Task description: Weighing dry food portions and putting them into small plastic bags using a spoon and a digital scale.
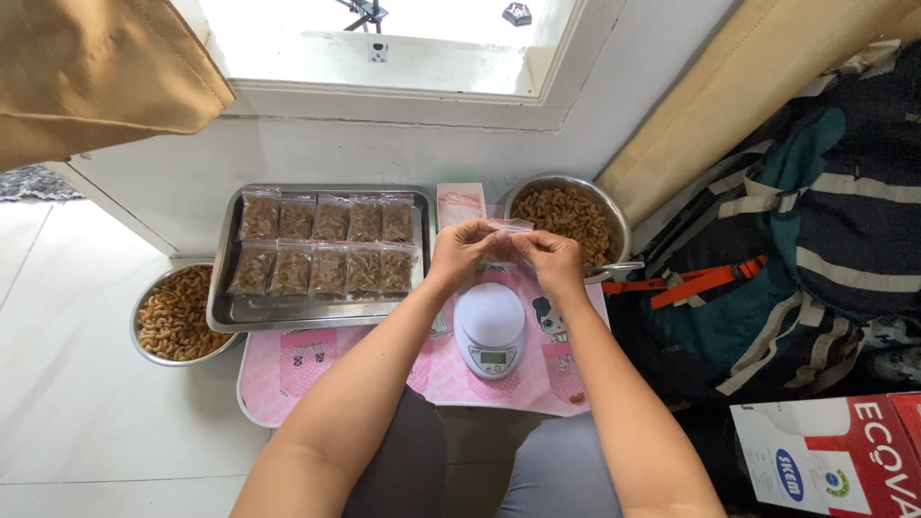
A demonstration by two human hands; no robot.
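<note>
Ten filled bags [326, 245] on tray [230, 312] | both hands' fingers [494, 242] pinch empty bag [509, 226] | scale [490, 329] below

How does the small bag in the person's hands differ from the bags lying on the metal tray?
The small bag is held up between the left hand and right hand, while the tray bags lie flat in two rows on the metal tray. The held bag looks empty and clear; the tray bags are filled with brown pasta. Both are small transparent plastic pouches.

pink low table [317, 369], steel tray [288, 312], white scale [489, 331], pasta bowl [614, 225]
</note>
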